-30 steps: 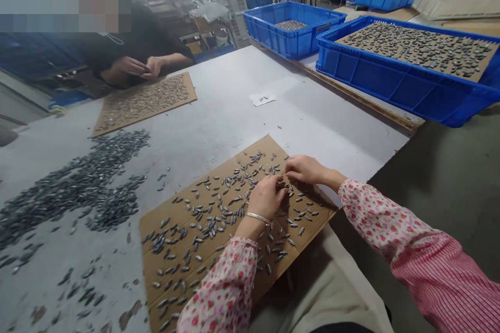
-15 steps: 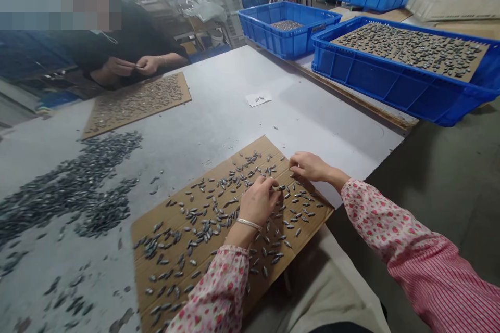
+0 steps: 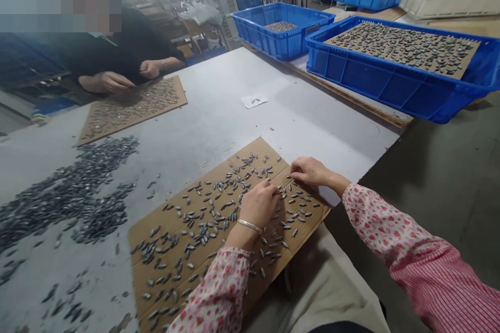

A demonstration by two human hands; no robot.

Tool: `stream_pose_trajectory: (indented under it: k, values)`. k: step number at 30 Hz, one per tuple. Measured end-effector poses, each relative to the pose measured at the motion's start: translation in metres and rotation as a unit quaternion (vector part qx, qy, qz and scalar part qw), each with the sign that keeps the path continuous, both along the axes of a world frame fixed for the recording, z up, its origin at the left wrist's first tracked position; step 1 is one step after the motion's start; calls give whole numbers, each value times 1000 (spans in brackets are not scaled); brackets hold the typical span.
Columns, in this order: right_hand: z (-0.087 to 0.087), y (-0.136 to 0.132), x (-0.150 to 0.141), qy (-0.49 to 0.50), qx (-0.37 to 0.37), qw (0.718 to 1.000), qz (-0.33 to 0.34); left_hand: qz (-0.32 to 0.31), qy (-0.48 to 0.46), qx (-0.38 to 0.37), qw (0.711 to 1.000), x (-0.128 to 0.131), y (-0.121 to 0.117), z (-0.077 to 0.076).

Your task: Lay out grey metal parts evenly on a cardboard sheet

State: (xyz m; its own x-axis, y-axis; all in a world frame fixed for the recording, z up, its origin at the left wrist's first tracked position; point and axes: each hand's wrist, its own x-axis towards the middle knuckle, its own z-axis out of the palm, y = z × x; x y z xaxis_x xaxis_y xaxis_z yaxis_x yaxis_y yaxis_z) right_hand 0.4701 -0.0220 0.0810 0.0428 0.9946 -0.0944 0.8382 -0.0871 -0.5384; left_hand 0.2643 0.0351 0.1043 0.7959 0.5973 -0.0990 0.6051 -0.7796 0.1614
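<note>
In the head view, a brown cardboard sheet [image 3: 261, 144] lies on the white table [image 3: 211, 109], its near edge above my lap. Scattered over it are many small grey spindle-shaped metal pieces [image 3: 203, 235], clustered at the middle and more spaced out on the right. My left hand [image 3: 258, 202] is over the sheet with its fingers closed in a pinch; one piece shows at the fingertips. My right hand [image 3: 310, 170] is pinched at the sheet's right edge, with a metal piece at its fingertips. Both palms face down, partly hiding the finger pads.
A large pile of the same pieces [image 3: 58, 187] lies at the left. Across the table a co-worker's hands [image 3: 113, 82] are over another covered cardboard sheet [image 3: 179, 94]. Blue crates [image 3: 375, 83] stand along the right. A small white paper [image 3: 250, 104] holds a few pieces.
My right hand has shifted slightly away from my left, to the sheet's edge. My left hand has moved a little left and down. The co-worker's hands have moved apart. The view has turned slightly.
</note>
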Motion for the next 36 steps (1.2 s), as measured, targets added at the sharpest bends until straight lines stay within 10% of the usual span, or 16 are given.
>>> stream_pose_trajectory:
  k: [14, 24, 36]
  values:
    - [-2, 22, -10, -65, 2, 998, 8, 47, 41, -39, 997, 23, 11, 13]
    - [-16, 51, 3, -9, 69, 995, -78, 83, -31, 1, 996, 13, 22, -14]
    - [6, 40, 3, -33, -21, 997, 70, 147, -49, -21, 988, 19, 36, 1]
